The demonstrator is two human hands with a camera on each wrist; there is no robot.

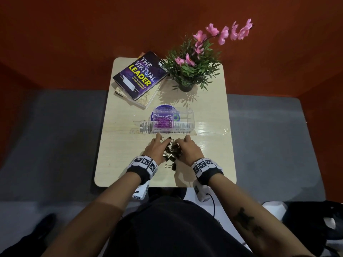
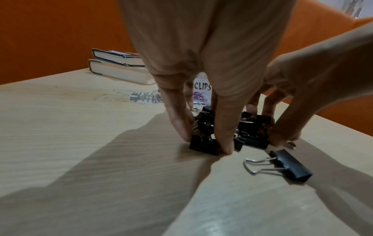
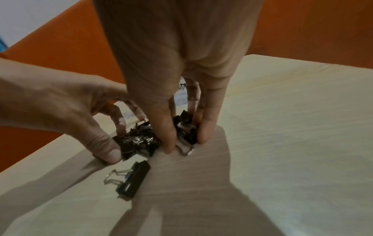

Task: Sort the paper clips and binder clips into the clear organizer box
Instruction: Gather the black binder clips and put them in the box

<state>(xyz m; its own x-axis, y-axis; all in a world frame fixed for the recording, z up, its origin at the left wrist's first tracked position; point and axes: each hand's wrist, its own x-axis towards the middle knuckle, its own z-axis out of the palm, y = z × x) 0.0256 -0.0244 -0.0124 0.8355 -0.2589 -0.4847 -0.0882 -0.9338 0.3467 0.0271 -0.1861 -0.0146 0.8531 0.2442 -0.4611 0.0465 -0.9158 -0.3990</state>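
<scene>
A heap of black binder clips (image 1: 172,151) lies on the table in front of the clear organizer box (image 1: 182,125). My left hand (image 1: 159,145) and right hand (image 1: 182,145) cup the heap from either side, fingers curled down around it with tips on the table. In the left wrist view my left hand (image 2: 206,142) presses against the heap's left clips (image 2: 203,145). In the right wrist view my right hand (image 3: 185,143) hems in the heap (image 3: 139,142). One binder clip (image 1: 171,166) lies apart, nearer me. Purple paper clips (image 1: 161,122) fill the box's left compartment.
A stack of books (image 1: 141,76) sits at the back left of the small table (image 1: 120,145), with a potted plant with pink flowers (image 1: 193,67) at the back right. A round sticker (image 1: 163,113) shows behind the box. The orange wall stands beyond.
</scene>
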